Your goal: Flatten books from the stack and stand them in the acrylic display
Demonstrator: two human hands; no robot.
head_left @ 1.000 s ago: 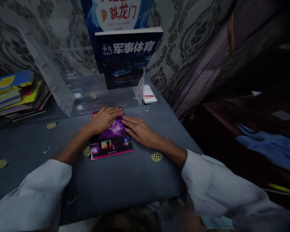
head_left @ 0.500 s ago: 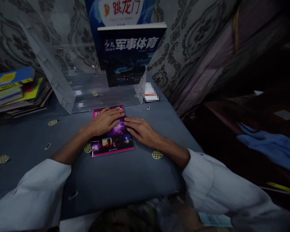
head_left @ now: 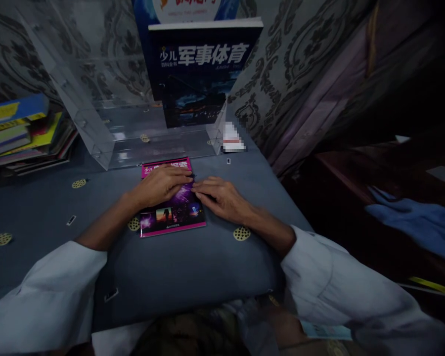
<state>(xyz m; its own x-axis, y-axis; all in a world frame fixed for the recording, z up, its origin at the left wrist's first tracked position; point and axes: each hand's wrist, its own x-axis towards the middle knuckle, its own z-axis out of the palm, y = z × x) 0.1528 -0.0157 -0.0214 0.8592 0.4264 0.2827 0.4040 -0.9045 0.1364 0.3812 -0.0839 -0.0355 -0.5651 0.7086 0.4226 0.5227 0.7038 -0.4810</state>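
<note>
A thin magenta-and-black book (head_left: pixel 172 218) with purple lightning on its cover lies closed on the blue tablecloth. My left hand (head_left: pixel 161 185) rests palm down across its upper left part, fingers stretched to the right and covering some of the title. At the book's right edge is my right hand (head_left: pixel 222 198), its fingers extended toward the left and their tips touching the cover. Neither hand grips anything. Behind the book stands a clear acrylic book rack (head_left: pixel 96 146). A dark blue book (head_left: pixel 196 89) leans upright in it, with a larger blue book (head_left: pixel 141 29) behind.
A stack of books (head_left: pixel 25 133) sits at the left. Beside the rack's right end lies a white item (head_left: pixel 233 138), blurred out. The table edge slants down on the right, and beyond it a blue cloth (head_left: pixel 419 225) lies on a dark surface. A patterned wall stands behind.
The left hand's fingers have drawn slightly together, and a bit more of the book's title shows. The right hand stays at the book's edge. The view has shifted slightly.
</note>
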